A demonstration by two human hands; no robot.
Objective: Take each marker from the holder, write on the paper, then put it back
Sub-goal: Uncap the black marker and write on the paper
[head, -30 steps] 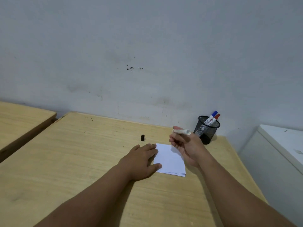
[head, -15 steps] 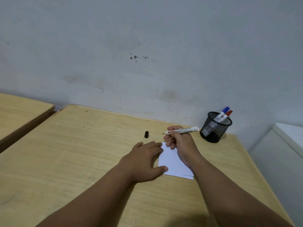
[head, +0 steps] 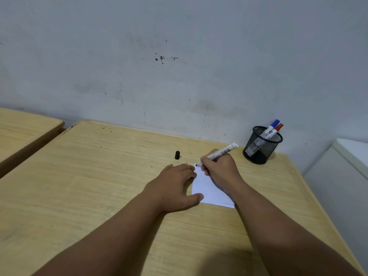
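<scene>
White paper (head: 211,191) lay pinned under the flat left hand (head: 175,188) as the right hand (head: 220,169), pinching the marker (head: 221,152), lowered its tip to begin writing.

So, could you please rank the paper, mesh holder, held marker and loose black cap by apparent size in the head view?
1. paper, partly covered by both hands
2. mesh holder
3. held marker, part hidden in the right hand
4. black cap

On your table (head: 99,186), paper (head: 211,193) lies center between your left hand (head: 175,188) and right hand (head: 221,168), cap (head: 177,154) just beyond, holder (head: 260,145) with two markers (head: 271,130) far right.
</scene>
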